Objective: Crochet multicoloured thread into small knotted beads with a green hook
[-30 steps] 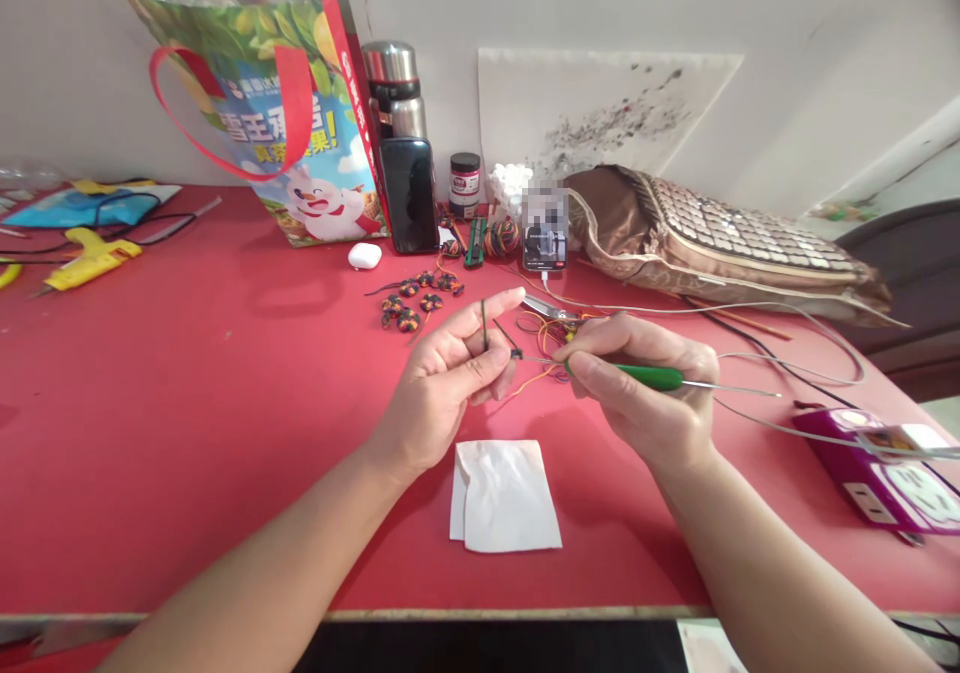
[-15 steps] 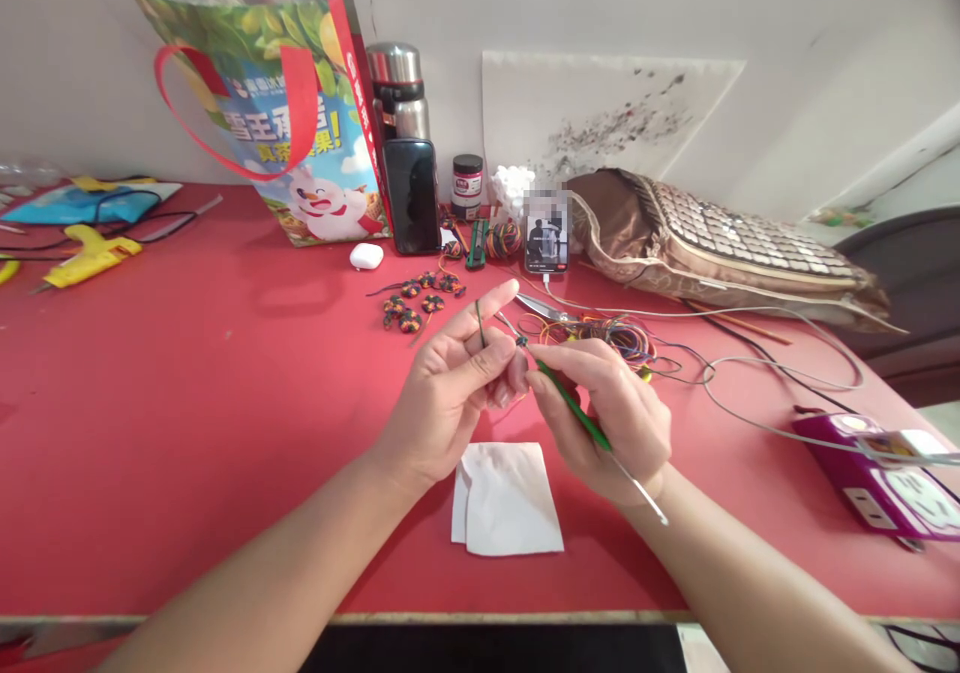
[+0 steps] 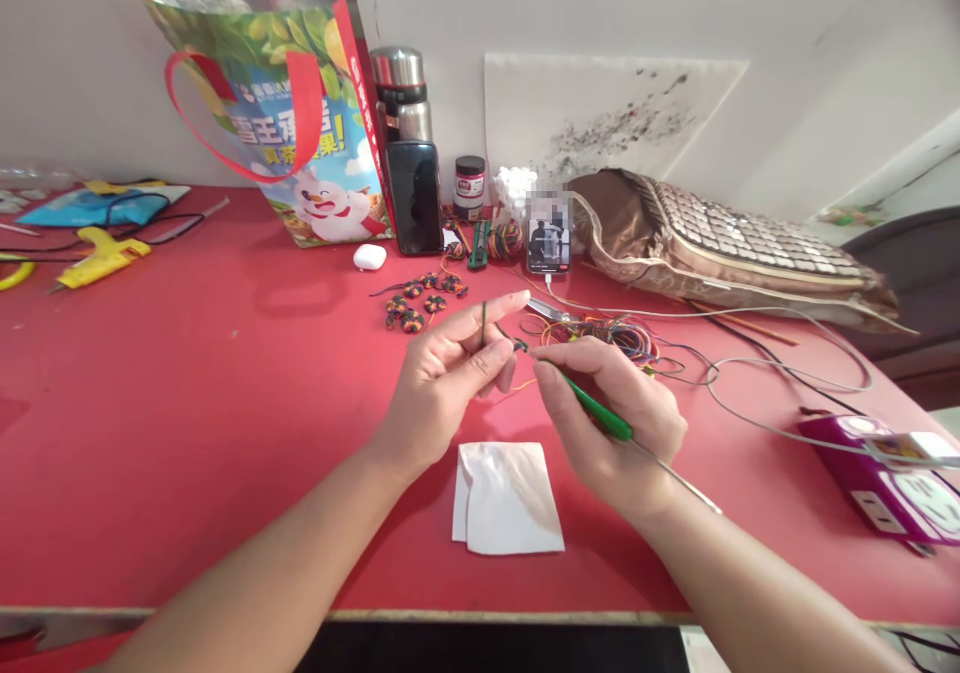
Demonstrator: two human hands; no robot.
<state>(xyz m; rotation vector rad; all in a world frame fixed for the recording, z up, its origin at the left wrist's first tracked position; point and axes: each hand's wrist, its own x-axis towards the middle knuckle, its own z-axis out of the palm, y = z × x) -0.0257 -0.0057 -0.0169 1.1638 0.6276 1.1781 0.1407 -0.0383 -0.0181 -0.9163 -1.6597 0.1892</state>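
My left hand (image 3: 450, 383) pinches a small dark piece of crochet (image 3: 519, 345) between thumb and fingers. Dark green yarn (image 3: 484, 321) loops round its index finger, which points out to the right. In my right hand (image 3: 615, 418) is a crochet hook with a green handle (image 3: 600, 408). The hook's near tip meets the crochet piece, and its other metal end sticks out past my wrist. Below both hands lies a folded white paper napkin (image 3: 510, 498). Several small multicoloured crocheted pieces (image 3: 412, 303) rest on the red table beyond my left hand.
Behind my right hand are scissors (image 3: 547, 310) and a tangle of coloured yarn (image 3: 619, 338). A propped phone (image 3: 549, 238), a dark phone (image 3: 415, 198), a shopping bag (image 3: 300, 133) and a sequined bag (image 3: 750, 243) line the back. A purple power strip (image 3: 885, 473) sits right, a yellow glue gun (image 3: 101, 258) left.
My right hand has shifted slightly right, and the hook has turned so its rear end points further right. The crochet piece stays in my left hand's pinch.
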